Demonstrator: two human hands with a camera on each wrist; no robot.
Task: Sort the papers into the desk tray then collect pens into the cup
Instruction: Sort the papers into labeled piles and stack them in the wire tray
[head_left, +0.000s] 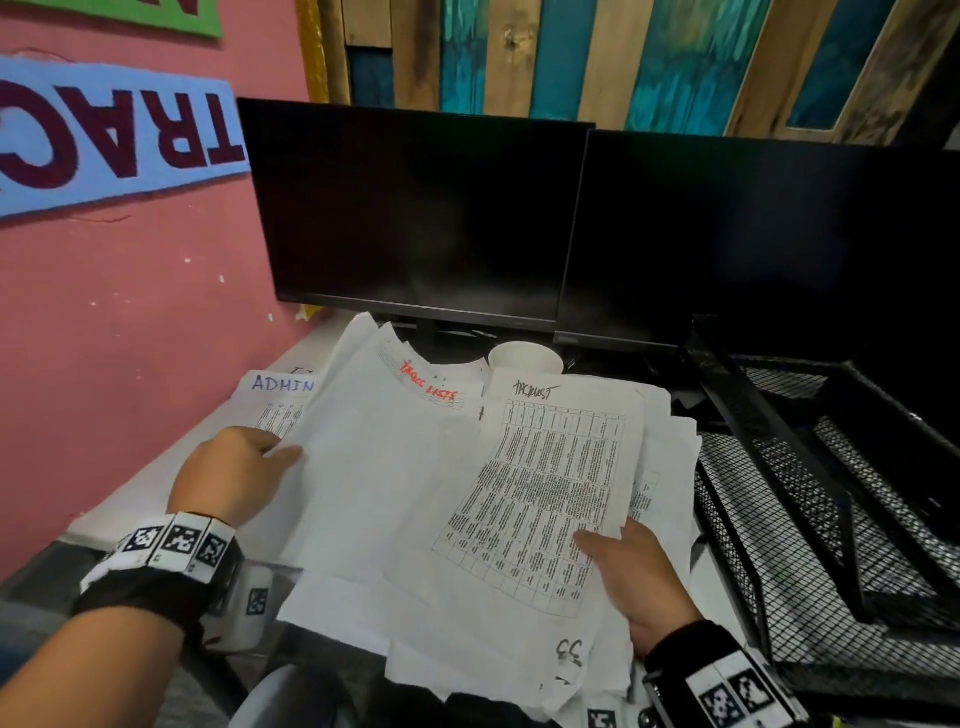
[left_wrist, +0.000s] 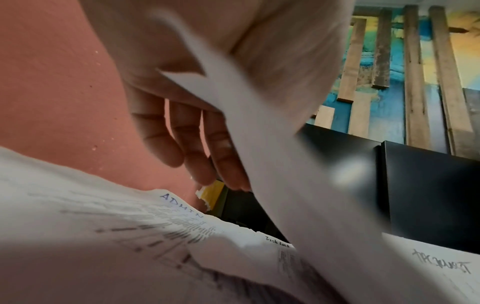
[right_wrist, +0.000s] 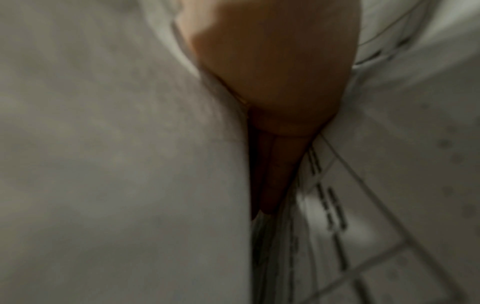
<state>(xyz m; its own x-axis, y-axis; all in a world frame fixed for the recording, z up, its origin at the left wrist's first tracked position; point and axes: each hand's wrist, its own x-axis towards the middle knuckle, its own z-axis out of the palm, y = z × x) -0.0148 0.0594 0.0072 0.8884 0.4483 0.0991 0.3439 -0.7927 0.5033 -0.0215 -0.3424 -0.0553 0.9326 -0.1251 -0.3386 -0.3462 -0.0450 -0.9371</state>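
A loose spread of white papers (head_left: 415, 493) covers the desk in front of me. My left hand (head_left: 234, 473) holds the left edge of a large blank sheet (left_wrist: 272, 164), thumb on top and fingers (left_wrist: 187, 148) under it. My right hand (head_left: 628, 577) pinches the lower right corner of a printed table sheet headed in black (head_left: 545, 483), with its thumb (right_wrist: 280, 82) pressed on the paper. A sheet marked ADMIN (head_left: 283, 387) lies at the left. A white paper cup (head_left: 525, 358) stands behind the papers. The black mesh desk tray (head_left: 831, 493) sits at the right. No pens show.
Two dark monitors (head_left: 415, 208) stand at the back of the desk, close behind the cup. A pink wall (head_left: 130, 312) runs along the left side. The desk's near edge (head_left: 78, 540) shows at the lower left.
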